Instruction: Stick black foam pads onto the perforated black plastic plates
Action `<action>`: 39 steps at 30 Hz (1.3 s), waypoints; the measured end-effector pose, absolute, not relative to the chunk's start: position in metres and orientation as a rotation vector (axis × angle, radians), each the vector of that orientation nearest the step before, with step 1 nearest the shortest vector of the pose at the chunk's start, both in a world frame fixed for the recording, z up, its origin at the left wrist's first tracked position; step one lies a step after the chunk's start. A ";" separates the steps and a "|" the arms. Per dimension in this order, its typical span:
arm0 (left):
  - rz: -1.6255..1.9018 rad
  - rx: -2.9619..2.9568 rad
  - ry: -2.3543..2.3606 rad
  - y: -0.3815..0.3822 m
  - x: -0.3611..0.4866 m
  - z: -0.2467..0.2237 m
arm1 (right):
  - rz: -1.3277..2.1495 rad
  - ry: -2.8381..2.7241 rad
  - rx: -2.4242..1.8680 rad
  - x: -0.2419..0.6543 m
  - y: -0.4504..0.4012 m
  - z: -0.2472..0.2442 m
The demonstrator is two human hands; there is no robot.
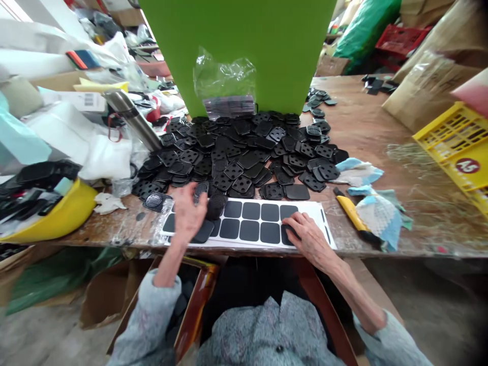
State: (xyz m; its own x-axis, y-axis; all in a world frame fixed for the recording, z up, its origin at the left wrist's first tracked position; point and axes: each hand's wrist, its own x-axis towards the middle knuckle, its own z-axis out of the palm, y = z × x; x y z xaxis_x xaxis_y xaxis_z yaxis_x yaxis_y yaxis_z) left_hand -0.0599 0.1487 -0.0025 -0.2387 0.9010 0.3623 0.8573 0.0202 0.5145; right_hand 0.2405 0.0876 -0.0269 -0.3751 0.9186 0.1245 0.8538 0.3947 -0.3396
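A white sheet (314, 209) with rows of black square stickers (249, 231) lies along the table's front edge. My right hand (308, 238) is over its right end, fingers curled and pressed together at the edge of a black sticker in the lower row. My left hand (187, 211), smeared by motion, hovers above the sheet's left part with fingers apart. Beside its fingertips is a blurred dark pad (217, 204). A smooth black pad (203, 232) lies on the sheet by the left wrist. Behind stretches a heap of black pads (233, 172), many with holes or ribbing.
A yellow-handled cutter (351, 212) and crumpled cloths (381, 216) lie right of the sheet. A yellow crate (450, 147) stands farther right. At left are a steel flask (133, 118) and a yellow bowl (70, 213). A green panel (240, 35) rises behind the heap.
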 end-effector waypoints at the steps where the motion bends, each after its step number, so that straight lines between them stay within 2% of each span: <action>1: 0.996 2.003 2.015 0.135 -0.040 -0.003 | 0.309 -2.382 -1.539 0.241 0.089 -0.028; 3: 0.823 2.274 1.614 0.109 0.001 -0.009 | 0.300 -2.406 -1.518 0.243 0.090 -0.031; 5: 0.640 2.433 1.436 0.092 0.035 -0.021 | 0.315 -2.423 -1.500 0.245 0.093 -0.033; 10: 0.510 2.476 1.465 0.085 0.054 -0.041 | 0.447 -2.418 -1.436 0.247 0.103 -0.033; 18: 0.529 2.497 1.413 0.092 0.047 -0.041 | 0.623 -2.352 -1.370 0.250 0.113 -0.028; 27: 0.543 2.538 1.409 0.095 0.047 -0.043 | 0.461 -2.285 -1.448 0.246 0.093 -0.025; 33: 0.523 2.562 1.410 0.093 0.045 -0.041 | 0.756 -1.772 -1.295 0.286 0.069 -0.015; 39: 0.443 2.560 1.396 0.134 0.074 -0.011 | 0.803 -1.113 -1.367 0.319 0.053 -0.019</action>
